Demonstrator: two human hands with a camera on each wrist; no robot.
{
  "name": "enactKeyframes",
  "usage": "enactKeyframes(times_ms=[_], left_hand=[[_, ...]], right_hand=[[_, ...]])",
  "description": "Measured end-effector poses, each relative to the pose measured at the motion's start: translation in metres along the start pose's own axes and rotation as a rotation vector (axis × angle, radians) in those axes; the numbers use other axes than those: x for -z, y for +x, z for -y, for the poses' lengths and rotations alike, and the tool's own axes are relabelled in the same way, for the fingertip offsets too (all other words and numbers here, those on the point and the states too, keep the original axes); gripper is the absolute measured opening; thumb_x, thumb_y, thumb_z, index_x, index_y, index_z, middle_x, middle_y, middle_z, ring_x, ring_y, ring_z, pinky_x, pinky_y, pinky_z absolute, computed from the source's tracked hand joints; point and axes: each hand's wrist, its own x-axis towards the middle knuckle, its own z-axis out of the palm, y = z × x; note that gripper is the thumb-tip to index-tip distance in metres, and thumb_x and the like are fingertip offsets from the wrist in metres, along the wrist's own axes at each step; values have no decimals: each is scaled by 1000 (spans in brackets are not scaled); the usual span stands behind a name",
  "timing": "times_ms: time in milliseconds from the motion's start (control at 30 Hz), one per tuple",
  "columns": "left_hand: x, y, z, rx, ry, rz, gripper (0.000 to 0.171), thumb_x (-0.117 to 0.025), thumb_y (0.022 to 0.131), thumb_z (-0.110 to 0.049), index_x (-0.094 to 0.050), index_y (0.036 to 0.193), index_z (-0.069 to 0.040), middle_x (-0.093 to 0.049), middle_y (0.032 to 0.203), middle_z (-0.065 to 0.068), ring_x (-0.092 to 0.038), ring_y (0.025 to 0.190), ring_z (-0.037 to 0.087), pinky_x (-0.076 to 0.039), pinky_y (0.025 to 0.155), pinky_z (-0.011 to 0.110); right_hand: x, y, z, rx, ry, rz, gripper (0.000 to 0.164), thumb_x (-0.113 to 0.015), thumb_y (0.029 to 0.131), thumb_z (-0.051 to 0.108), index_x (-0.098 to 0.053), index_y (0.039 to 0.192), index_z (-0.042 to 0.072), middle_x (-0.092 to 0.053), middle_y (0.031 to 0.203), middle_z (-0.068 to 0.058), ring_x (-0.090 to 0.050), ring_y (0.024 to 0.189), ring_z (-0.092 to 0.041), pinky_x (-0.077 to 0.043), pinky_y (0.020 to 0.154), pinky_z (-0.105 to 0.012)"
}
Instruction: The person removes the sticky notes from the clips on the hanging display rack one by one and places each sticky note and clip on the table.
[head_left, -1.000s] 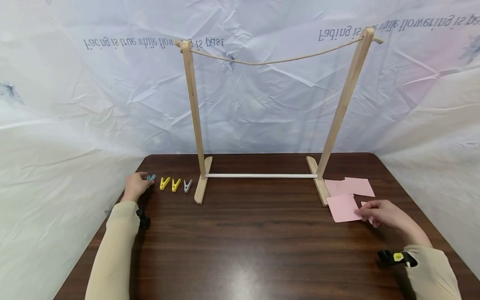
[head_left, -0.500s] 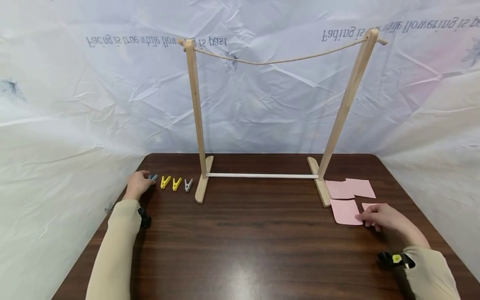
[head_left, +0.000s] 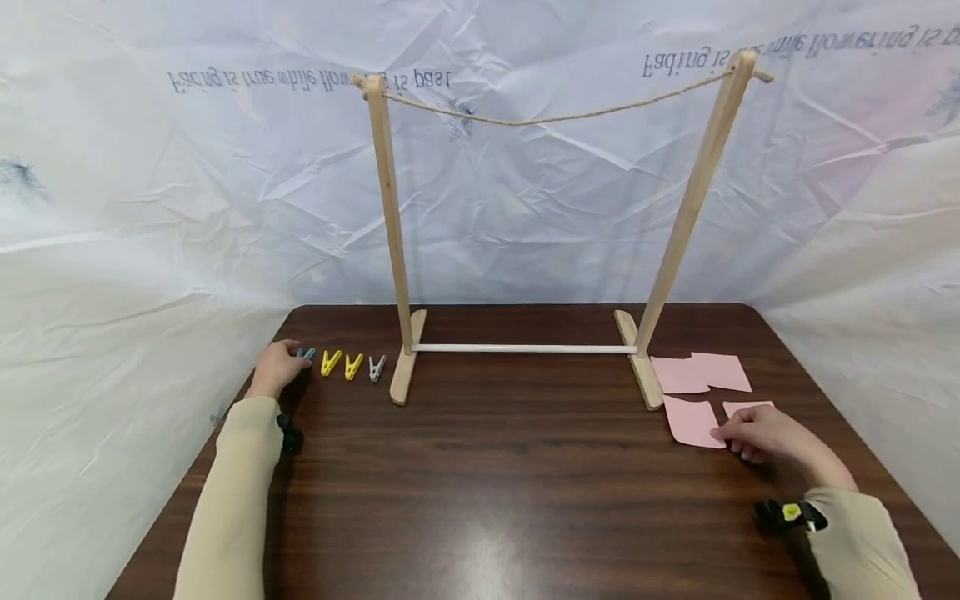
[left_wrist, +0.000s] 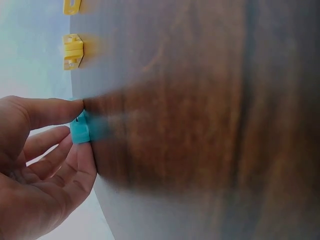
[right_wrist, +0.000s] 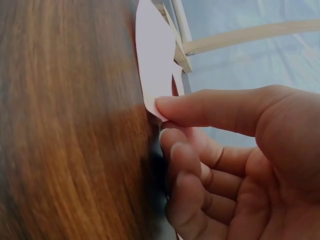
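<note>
At the table's left side my left hand [head_left: 277, 367] pinches a blue clothespin [left_wrist: 80, 130] between thumb and fingers, low at the tabletop. Two yellow clothespins [head_left: 331, 362] and a grey clothespin [head_left: 377, 367] lie in a row to its right. Over on the right, my right hand [head_left: 768, 433] pinches the near right corner of a pink paper square [head_left: 692, 421] between thumb and index finger. That square bends upward a little at the held corner in the right wrist view. Another pink square [head_left: 742, 407] is partly hidden behind this hand, and two more pink squares [head_left: 720, 371] lie farther back.
A wooden stand rises at the back, its two posts [head_left: 390, 208] joined by a sagging rope [head_left: 517, 124] on top and a white rod [head_left: 525, 348] below. Its right foot [head_left: 639, 367] adjoins the paper squares. Wrinkled printed sheeting [head_left: 510, 217] surrounds the table [head_left: 480, 483].
The held pink paper has lowered and shifted slightly toward the right, away from the paper behind it. My left hand stays at the blue clothespin, and the head view has shifted slightly.
</note>
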Motion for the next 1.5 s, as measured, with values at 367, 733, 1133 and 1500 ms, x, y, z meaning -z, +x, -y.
enactKeyframes(times_ms=[367,733,1133,1500], left_hand=[[4,-1,-2,1,-4,4,54,-62,95,-8,-45,138,20,-51,131,40,-56,108,50,-48,90,58],[2,-5,-1,13,-15,10,55,-62,95,-9,-44,138,19,-51,130,41,-56,108,50,-49,88,58],[0,-6,-1,6,-21,-18,54,-64,94,-7,-45,137,19,-53,126,40,-57,105,50,-49,88,57],[14,-9,9,27,-149,-1,61,-62,97,-13,-38,147,13,-45,137,40,-54,112,51,-48,90,60]], right_hand=[[-3,0,2,-19,48,9,29,-65,96,18,-59,72,3,-58,65,-1,-58,58,-13,-55,55,-30],[-4,-1,2,-18,44,14,29,-65,97,17,-59,73,3,-58,65,-1,-58,58,-13,-55,55,-29],[-2,-4,0,-36,151,49,25,-64,97,14,-58,76,2,-59,66,-3,-59,57,-12,-57,55,-29],[-1,-6,1,-7,133,34,28,-66,98,20,-61,80,-1,-60,68,-3,-60,59,-13,-58,57,-31]])
